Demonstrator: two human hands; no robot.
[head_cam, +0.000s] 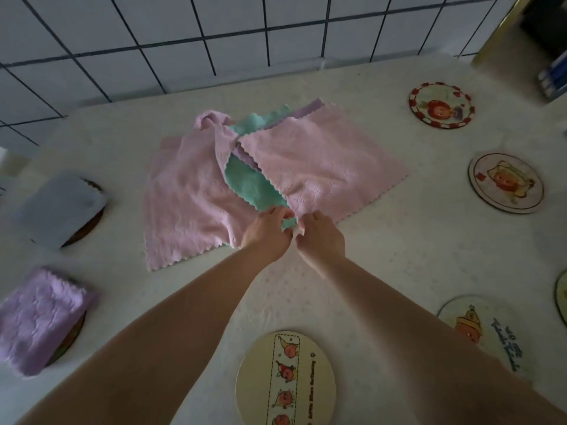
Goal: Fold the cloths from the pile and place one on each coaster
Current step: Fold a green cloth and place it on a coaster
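Just beyond both hands, the green cloth runs lengthwise away.
Left hand and right hand pinch its near corner.

White table covering with a faint pale floral print fills most of the frame, slightly wrinkled near the lower centre. Behind it, across the top of the frame, a wall of white tiles with dark grout lines. Upper right corner: a gold-coloured upright edge, maybe a frame or furniture leg, with something dark beside it. Just below that, at the right edge, a blue and white object, too blurred to identify.
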